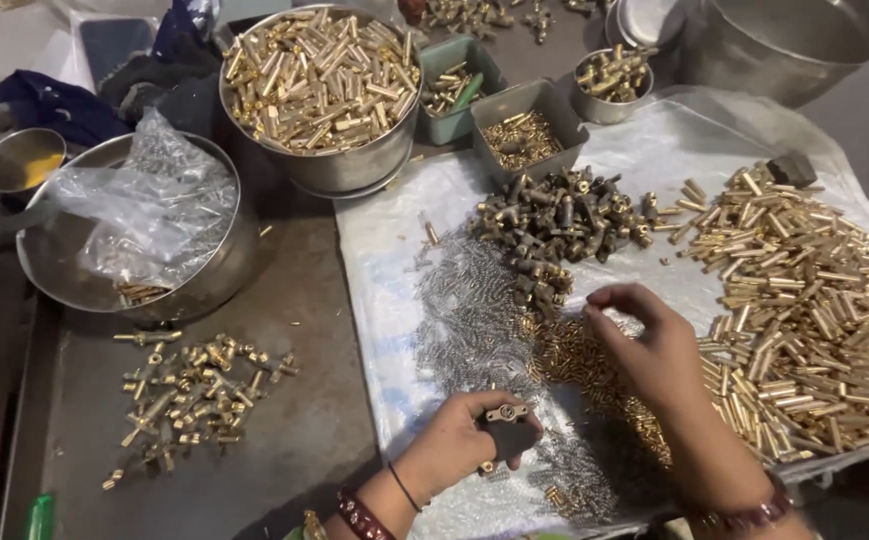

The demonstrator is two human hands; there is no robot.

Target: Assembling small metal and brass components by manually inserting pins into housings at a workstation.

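Low in the frame, left hand [458,440], bangles at the wrist, fingers closed around a small dark block [508,432] with a brass fitting [506,411] seated on top. Just right of it, right hand [648,345] raised over the clear plastic sheet [395,250], fingertips pinched together above a scatter of small brass pieces [580,360]; whether anything sits between them cannot be told. Hands apart, block held at lower centre. Under and left of the right hand, a grey drift of tiny steel springs [470,320]. Above, at centre, a heap of dark brass fittings [555,225]. Along the right edge, a broad pile of brass tubes [815,300]. Lower left, on the bare metal table [295,440], a loose cluster of assembled brass parts [195,395]. Left of centre, a steel bowl [220,275] holding a crumpled plastic bag [155,215]. Top centre, a steel pot [355,165] heaped with brass tubes, two small rectangular trays [515,115] beside it.
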